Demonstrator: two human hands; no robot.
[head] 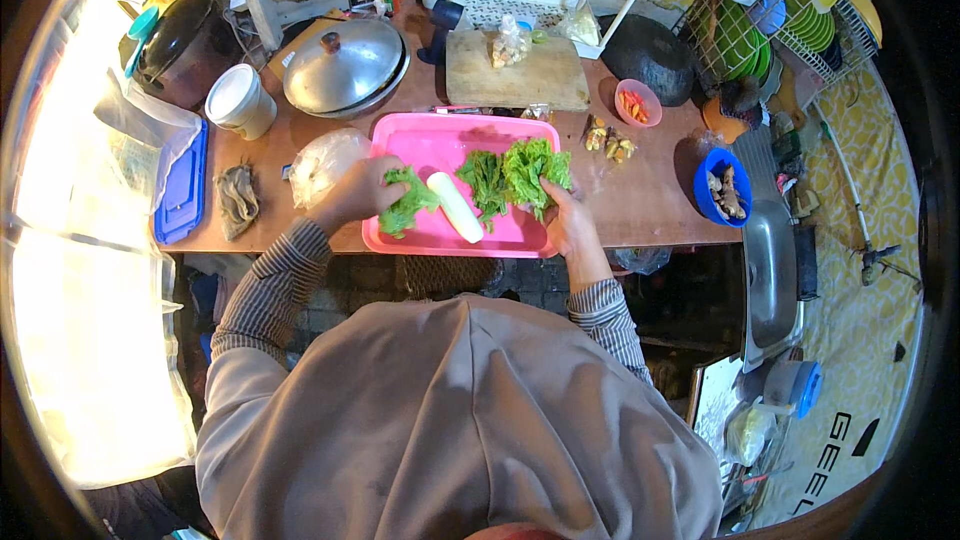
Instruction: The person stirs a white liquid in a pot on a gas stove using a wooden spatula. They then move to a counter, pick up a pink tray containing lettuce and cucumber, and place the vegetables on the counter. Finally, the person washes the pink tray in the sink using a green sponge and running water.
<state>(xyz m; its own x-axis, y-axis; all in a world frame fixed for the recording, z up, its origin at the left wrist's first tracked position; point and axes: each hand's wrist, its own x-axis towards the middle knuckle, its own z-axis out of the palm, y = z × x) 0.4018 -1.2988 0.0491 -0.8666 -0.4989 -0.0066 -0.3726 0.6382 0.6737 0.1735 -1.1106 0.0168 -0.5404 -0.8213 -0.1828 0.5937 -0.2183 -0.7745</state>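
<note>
A pink plastic tray (390, 246) lies at the table's front edge. My left hand (367, 187) grips a green lettuce leaf (405, 202) over the tray's left part. My right hand (571, 225) holds a bunch of curly lettuce (529, 172) by its lower end at the tray's right side. Between the hands, a peeled white vegetable (455, 208) lies slanted in the tray, with darker leafy greens (484, 184) beside it. A knotted clear plastic bag (330, 161) rests left of the tray, partly behind my left hand.
Behind the tray are a wooden cutting board (517, 82) and a lidded metal pan (345, 67). To the right stand a pink bowl of chillies (637, 103), a blue bowl of rhizomes (722, 187) and a steel sink (771, 277). A cloth (237, 201) and blue lid (182, 191) lie left.
</note>
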